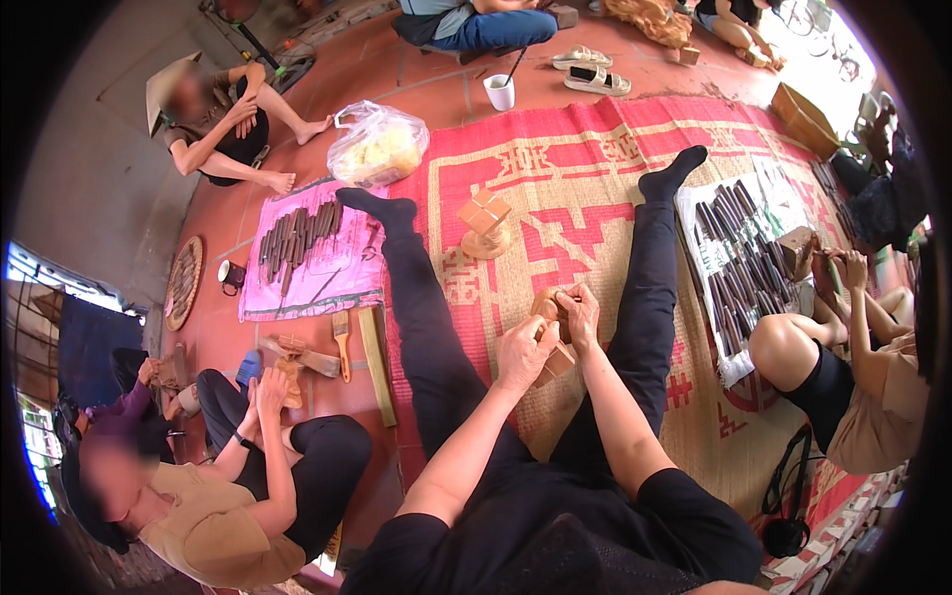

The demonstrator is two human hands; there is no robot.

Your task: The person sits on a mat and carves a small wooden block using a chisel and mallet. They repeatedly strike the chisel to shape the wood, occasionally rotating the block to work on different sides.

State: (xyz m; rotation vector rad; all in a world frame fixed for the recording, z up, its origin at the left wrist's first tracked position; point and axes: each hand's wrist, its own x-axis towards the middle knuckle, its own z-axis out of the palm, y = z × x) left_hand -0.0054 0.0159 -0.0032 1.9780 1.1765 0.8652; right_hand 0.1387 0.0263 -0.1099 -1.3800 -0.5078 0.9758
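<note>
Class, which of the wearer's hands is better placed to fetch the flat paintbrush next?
Probably the left hand: it is nearer the flat paintbrush, which lies outside the left leg. The right hand is farther.

Red tiles (426, 94) underfoot, grey wall (99, 149) at ten o'clock.
Over at two o'clock, I see strong white daylight (798, 74) glaring in.

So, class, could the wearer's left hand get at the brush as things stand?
Probably, though not directly: the left hand is busy at the wood piece, and the left leg lies between it and the brush. Nothing seems to cover the brush.
</note>
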